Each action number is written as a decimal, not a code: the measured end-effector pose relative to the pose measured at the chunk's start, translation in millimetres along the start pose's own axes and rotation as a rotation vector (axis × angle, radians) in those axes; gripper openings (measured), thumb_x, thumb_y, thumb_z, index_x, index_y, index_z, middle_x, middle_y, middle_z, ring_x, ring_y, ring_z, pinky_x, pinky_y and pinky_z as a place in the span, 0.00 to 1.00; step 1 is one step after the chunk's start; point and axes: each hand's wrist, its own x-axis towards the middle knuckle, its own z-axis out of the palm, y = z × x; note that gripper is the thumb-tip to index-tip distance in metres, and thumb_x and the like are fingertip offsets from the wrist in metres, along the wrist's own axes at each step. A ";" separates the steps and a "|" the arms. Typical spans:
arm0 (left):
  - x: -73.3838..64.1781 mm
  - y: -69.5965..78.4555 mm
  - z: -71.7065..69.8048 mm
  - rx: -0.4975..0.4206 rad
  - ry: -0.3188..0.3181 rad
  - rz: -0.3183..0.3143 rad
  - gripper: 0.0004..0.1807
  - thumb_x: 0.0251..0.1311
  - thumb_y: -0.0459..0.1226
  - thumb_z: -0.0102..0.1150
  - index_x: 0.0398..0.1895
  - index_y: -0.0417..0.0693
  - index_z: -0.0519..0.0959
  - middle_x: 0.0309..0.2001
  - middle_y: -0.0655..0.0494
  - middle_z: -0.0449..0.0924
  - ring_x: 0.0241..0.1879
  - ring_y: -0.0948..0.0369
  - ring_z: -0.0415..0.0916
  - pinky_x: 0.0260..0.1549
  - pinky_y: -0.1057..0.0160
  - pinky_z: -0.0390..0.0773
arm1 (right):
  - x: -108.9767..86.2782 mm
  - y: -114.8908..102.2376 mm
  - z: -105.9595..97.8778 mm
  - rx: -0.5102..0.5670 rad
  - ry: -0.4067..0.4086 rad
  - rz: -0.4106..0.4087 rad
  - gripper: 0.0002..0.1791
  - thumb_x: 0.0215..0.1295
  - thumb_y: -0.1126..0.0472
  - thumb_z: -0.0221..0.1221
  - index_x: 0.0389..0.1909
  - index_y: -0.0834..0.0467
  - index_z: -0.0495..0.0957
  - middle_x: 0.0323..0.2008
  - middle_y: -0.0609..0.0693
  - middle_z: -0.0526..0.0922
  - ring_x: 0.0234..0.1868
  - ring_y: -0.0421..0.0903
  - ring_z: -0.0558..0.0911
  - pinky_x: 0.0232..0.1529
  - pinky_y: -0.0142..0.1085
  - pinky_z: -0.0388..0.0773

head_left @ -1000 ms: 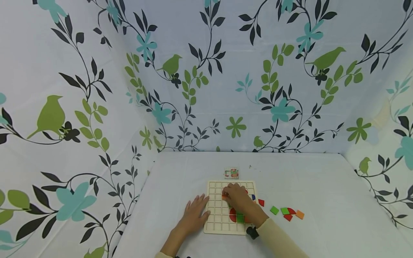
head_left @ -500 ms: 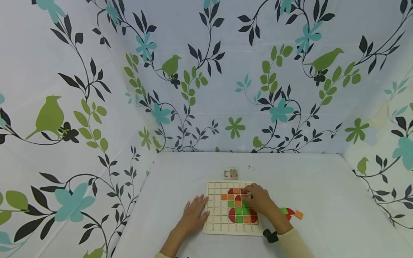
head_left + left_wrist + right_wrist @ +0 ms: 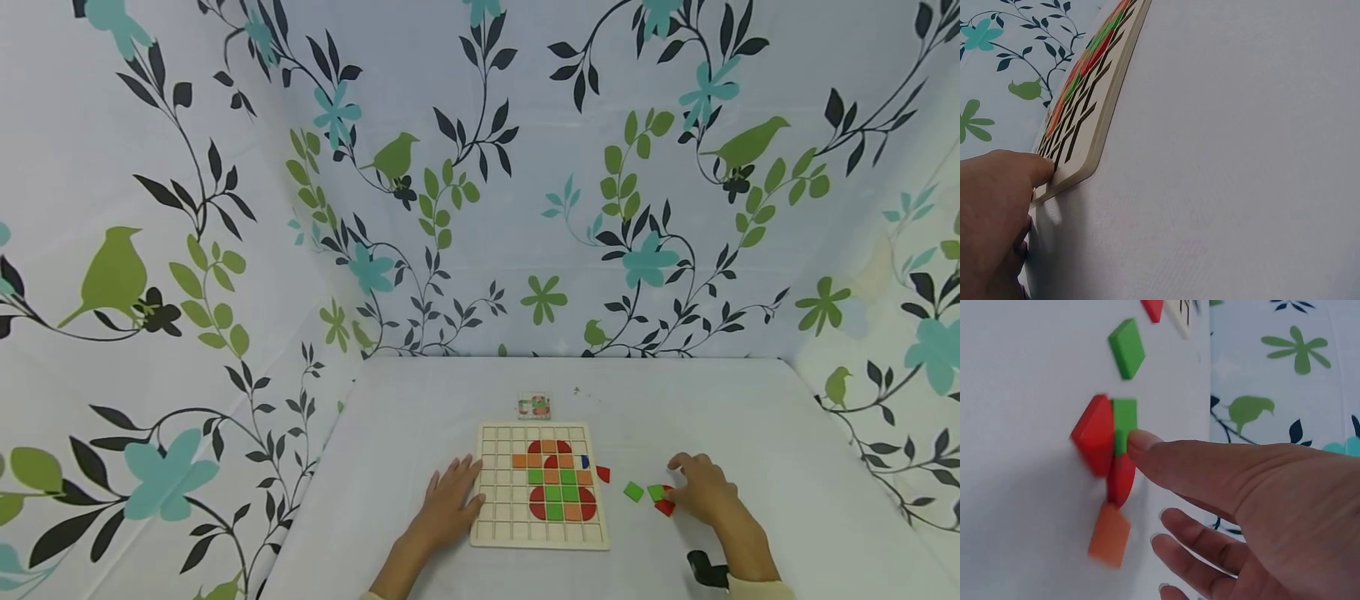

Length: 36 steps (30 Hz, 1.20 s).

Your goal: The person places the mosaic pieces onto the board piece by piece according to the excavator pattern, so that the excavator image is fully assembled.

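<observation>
A wooden grid board (image 3: 498, 533) lies on the white table, with red, orange and green tiles (image 3: 561, 492) set into its squares. Along the board's left edge rests my left hand (image 3: 450, 500), fingers spread; the left wrist view shows its thumb touching the board's corner. To the right, my right hand (image 3: 707, 492) hovers over a small cluster of loose tiles. In the right wrist view its thumb is at a green tile (image 3: 1125, 415), beside red tiles (image 3: 1094, 434) and an orange tile (image 3: 1110, 537). Nothing is visibly held between its relaxed fingers.
A small picture card (image 3: 534, 406) lies behind the board. A loose red tile (image 3: 603, 473) is just off the board's right edge, with a separate green tile (image 3: 633, 492) farther right. A patterned cloth (image 3: 480, 208) hangs behind the table.
My right hand has moved from over the board, first to its right side, then right to the loose tiles. A blue spot on the board's right side is uncovered. My left hand stays put.
</observation>
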 end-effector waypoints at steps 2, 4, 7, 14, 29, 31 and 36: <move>-0.3 -0.3 -0.4 -0.002 -0.003 -0.003 0.34 0.78 0.49 0.53 0.82 0.51 0.63 0.83 0.46 0.57 0.83 0.42 0.49 0.77 0.27 0.42 | -2.1 7.1 0.0 0.019 -0.004 0.009 0.20 0.63 0.60 0.71 0.51 0.64 0.80 0.47 0.64 0.79 0.48 0.64 0.80 0.42 0.63 0.76; -0.9 -0.1 -0.7 -0.006 -0.005 -0.004 0.34 0.78 0.49 0.53 0.82 0.51 0.62 0.83 0.45 0.57 0.83 0.41 0.49 0.77 0.27 0.42 | -1.8 13.1 2.0 0.038 -0.006 0.006 0.16 0.64 0.60 0.70 0.48 0.64 0.80 0.43 0.61 0.80 0.47 0.61 0.80 0.42 0.62 0.75; -1.9 1.2 -1.4 -0.018 -0.005 -0.002 0.33 0.78 0.48 0.53 0.82 0.51 0.63 0.83 0.45 0.57 0.83 0.41 0.49 0.77 0.27 0.42 | 0.4 18.4 5.3 0.060 0.002 0.003 0.12 0.65 0.61 0.68 0.45 0.63 0.81 0.41 0.58 0.81 0.46 0.59 0.81 0.42 0.60 0.75; -2.2 1.7 -0.9 -0.015 -0.008 -0.002 0.34 0.78 0.48 0.52 0.83 0.51 0.62 0.83 0.45 0.56 0.83 0.41 0.49 0.77 0.27 0.41 | 2.1 19.3 11.1 0.086 -0.014 -0.010 0.13 0.65 0.60 0.70 0.47 0.60 0.83 0.43 0.57 0.81 0.46 0.57 0.82 0.41 0.58 0.74; -3.7 1.6 -1.2 -0.013 -0.007 -0.001 0.34 0.78 0.48 0.53 0.82 0.50 0.62 0.83 0.44 0.57 0.83 0.41 0.49 0.77 0.27 0.41 | 2.3 7.9 19.1 0.103 0.053 -0.046 0.11 0.67 0.63 0.69 0.47 0.63 0.84 0.40 0.53 0.81 0.43 0.52 0.81 0.39 0.54 0.76; -4.0 2.4 -1.9 -0.015 -0.004 0.003 0.34 0.78 0.48 0.53 0.82 0.50 0.63 0.83 0.44 0.57 0.83 0.40 0.50 0.77 0.26 0.41 | 2.6 7.5 20.2 0.108 0.059 -0.050 0.10 0.67 0.64 0.68 0.46 0.62 0.84 0.39 0.53 0.81 0.42 0.51 0.81 0.40 0.53 0.77; -3.8 4.7 -3.8 -0.014 0.006 0.011 0.34 0.78 0.47 0.53 0.82 0.49 0.63 0.83 0.43 0.58 0.83 0.39 0.50 0.77 0.26 0.42 | 2.7 7.9 22.0 0.108 0.058 -0.063 0.11 0.67 0.62 0.69 0.47 0.62 0.84 0.41 0.54 0.81 0.42 0.50 0.81 0.40 0.53 0.78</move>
